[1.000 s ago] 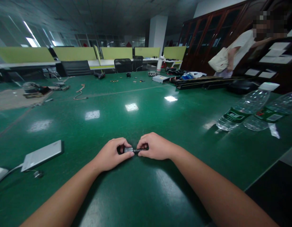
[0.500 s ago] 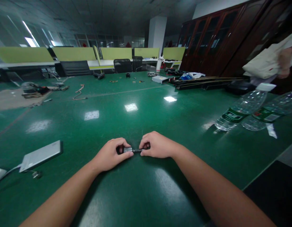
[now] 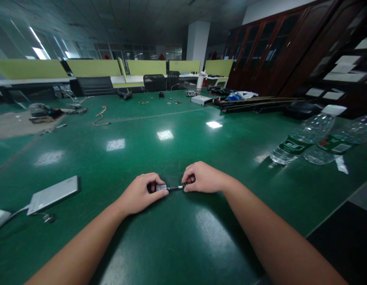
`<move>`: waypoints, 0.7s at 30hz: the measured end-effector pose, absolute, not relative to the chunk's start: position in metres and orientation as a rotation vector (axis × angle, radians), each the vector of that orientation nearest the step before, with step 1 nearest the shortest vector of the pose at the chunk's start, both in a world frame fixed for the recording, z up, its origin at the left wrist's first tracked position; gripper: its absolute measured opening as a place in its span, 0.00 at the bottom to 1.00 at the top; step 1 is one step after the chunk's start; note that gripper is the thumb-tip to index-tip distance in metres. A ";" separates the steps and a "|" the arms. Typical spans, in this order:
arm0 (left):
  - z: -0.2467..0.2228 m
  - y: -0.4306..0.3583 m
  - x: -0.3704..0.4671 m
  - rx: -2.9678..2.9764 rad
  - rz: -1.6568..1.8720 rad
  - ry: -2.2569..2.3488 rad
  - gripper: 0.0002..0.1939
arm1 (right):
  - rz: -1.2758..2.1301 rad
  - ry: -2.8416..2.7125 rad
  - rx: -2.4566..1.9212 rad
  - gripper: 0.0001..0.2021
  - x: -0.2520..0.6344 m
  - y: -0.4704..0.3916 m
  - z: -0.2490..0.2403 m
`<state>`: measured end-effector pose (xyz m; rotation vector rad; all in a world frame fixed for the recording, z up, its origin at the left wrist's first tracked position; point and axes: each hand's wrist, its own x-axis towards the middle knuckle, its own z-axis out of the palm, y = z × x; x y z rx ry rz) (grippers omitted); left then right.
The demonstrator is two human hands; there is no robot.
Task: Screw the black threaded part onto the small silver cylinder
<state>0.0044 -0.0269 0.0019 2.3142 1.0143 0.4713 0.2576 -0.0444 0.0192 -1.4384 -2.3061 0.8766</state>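
Note:
My left hand (image 3: 142,193) rests low over the green table, thumb and fingers closed round a small silver metal cylinder (image 3: 161,187). From the cylinder's right end a thin dark rod (image 3: 174,188) with a shiny tip points toward my right hand (image 3: 203,178). The right fingers pinch a tiny ringed metal piece (image 3: 184,185) at the rod's tip; most of it is hidden by the fingers. Whether that piece touches the rod, I cannot tell.
A flat silver box (image 3: 54,194) with a white cable lies at the left. Two clear water bottles (image 3: 305,136) stand at the right. Loose tools and parts, a white box (image 3: 201,99) and long black rails (image 3: 257,105) lie along the far side.
My right hand has moved a little right and away from me, so more of the rod shows. The left hand keeps its hold. A person at the far right has left the view.

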 end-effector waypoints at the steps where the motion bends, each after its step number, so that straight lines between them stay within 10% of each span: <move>1: 0.002 -0.027 0.005 2.314 0.473 1.014 0.14 | 0.875 -2.303 -1.427 0.09 0.256 -0.045 0.019; 21: 0.003 -0.028 0.009 2.292 0.484 1.032 0.13 | 0.994 -2.146 -1.243 0.16 0.240 -0.046 0.008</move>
